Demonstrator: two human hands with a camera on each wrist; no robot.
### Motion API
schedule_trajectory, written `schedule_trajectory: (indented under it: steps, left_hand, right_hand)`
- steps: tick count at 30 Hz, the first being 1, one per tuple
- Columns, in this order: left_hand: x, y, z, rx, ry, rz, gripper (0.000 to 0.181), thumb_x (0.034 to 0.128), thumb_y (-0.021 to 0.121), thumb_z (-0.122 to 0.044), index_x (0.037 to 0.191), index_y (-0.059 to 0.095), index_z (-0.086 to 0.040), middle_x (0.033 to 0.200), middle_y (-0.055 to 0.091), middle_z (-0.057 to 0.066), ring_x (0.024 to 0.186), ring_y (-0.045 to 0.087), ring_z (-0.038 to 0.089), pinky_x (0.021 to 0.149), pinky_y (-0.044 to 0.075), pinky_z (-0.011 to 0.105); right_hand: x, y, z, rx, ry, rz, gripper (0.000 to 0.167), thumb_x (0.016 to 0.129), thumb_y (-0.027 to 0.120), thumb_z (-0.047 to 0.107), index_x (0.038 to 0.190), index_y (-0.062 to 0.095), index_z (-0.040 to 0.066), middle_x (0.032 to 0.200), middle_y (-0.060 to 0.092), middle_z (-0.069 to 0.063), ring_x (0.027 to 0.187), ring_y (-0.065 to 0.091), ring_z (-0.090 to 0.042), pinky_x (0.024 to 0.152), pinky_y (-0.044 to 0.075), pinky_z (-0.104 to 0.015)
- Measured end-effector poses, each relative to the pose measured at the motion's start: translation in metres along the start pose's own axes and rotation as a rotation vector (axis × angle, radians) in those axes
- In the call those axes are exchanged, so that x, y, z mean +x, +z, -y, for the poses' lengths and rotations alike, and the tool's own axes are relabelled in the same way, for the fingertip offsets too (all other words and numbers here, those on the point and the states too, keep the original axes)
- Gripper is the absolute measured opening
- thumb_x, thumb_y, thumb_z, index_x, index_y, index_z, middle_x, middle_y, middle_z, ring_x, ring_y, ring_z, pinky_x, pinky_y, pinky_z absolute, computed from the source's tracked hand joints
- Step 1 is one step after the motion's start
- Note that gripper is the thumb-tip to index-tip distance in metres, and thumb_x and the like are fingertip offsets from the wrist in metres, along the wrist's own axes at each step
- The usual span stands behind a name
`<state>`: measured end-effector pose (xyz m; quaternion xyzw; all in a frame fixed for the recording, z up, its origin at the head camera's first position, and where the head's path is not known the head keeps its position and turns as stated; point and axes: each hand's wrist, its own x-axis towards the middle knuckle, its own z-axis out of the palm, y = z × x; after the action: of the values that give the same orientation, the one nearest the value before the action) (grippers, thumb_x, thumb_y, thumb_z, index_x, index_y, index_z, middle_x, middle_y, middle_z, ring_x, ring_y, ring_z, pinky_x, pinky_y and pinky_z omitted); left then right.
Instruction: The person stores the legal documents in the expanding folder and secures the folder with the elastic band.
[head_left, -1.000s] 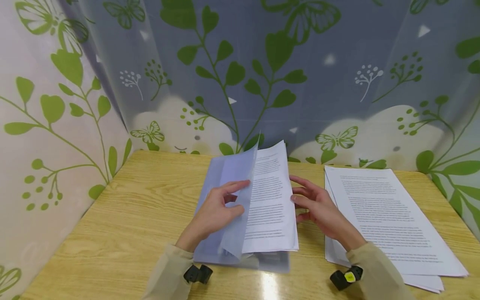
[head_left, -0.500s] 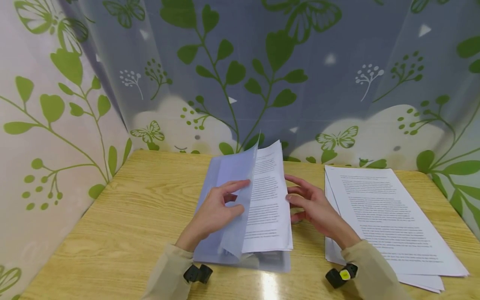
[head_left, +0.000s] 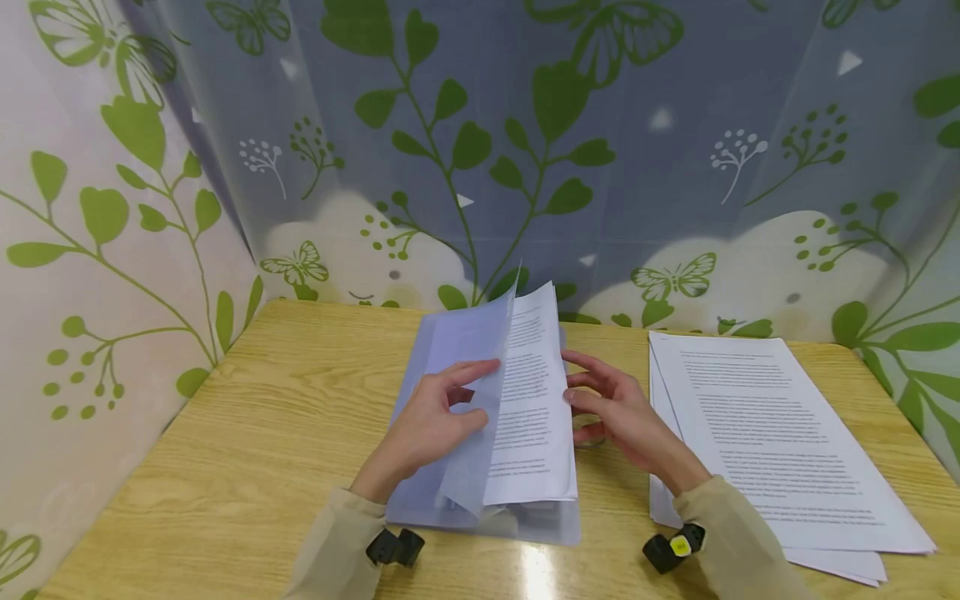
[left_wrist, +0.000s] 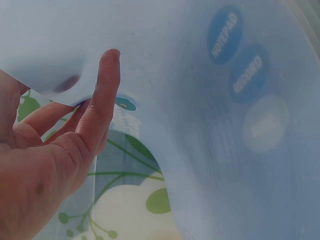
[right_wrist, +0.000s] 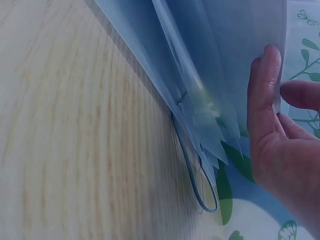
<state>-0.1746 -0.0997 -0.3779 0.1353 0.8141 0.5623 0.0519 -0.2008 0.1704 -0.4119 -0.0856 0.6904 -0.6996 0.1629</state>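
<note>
A: What's nearest?

B: Two sleeves (head_left: 333,542), then the hands. The left hand (head_left: 431,421) holds the clear cover (head_left: 472,342) raised, the plastic caught between its digits. The right hand (head_left: 626,421) grips the sheets (head_left: 528,400) by their right edge, between fingers and thumb.

A: Where do the sheets lie?

B: Mid-desk (head_left: 262,433), over the open folder (head_left: 551,529), left part under the cover, near edge just inside the folder's own.

A: Looks like sliding them in. How's it best done?

B: I'd hold the cover high until their left edge seats; that edge is hidden, so go by feel. Push level, from the middle of the right edge rather than a corner, or the paper may buckle. A light pinch should let the stack square itself.

A: Any snags?

B: Possibly the cord (right_wrist: 192,175) looping out at the folder's right side; guide the sheets above it.

A: And farther off?

B: A second pile (head_left: 765,433), slightly askew, lies to the right, apart from the folder. The curtain (head_left: 637,167) hangs behind everything.
</note>
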Motion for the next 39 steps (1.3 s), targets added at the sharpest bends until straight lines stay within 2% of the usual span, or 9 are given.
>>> schedule_trajectory:
  steps: [13, 27, 39]
  left_hand:
    - [0.0, 0.0, 0.002, -0.001, -0.008, 0.001, 0.061, 0.0834, 0.061, 0.001, 0.141, 0.064, -0.019, 0.147, 0.059, 0.0, 0.103, 0.064, 0.026, 0.077, 0.054, 0.031]
    - [0.001, 0.0, 0.001, 0.021, 0.003, -0.003, 0.061, 0.083, 0.062, 0.0, 0.141, 0.064, -0.019, 0.146, 0.06, -0.001, 0.104, 0.064, 0.026, 0.079, 0.053, 0.031]
    - [-0.001, 0.0, 0.0, 0.011, -0.017, 0.0, 0.062, 0.0833, 0.062, 0.0, 0.141, 0.064, -0.022, 0.147, 0.059, -0.002, 0.106, 0.064, 0.027, 0.076, 0.053, 0.031]
  right_hand:
    - [0.006, 0.006, -0.002, -0.079, 0.007, -0.035, 0.06, 0.099, 0.062, 0.009, 0.155, 0.043, 0.01, 0.115, 0.055, -0.004, 0.091, 0.064, -0.013, 0.071, 0.06, -0.031]
    - [0.013, 0.012, -0.006, -0.107, -0.016, -0.034, 0.056, 0.098, 0.06, 0.005, 0.152, 0.047, 0.01, 0.113, 0.06, -0.004, 0.088, 0.067, -0.014, 0.066, 0.059, -0.031]
    - [0.016, 0.018, -0.005, -0.134, -0.003, -0.034, 0.054, 0.1, 0.059, 0.008, 0.153, 0.046, 0.009, 0.115, 0.06, -0.008, 0.087, 0.065, -0.014, 0.065, 0.059, -0.031]
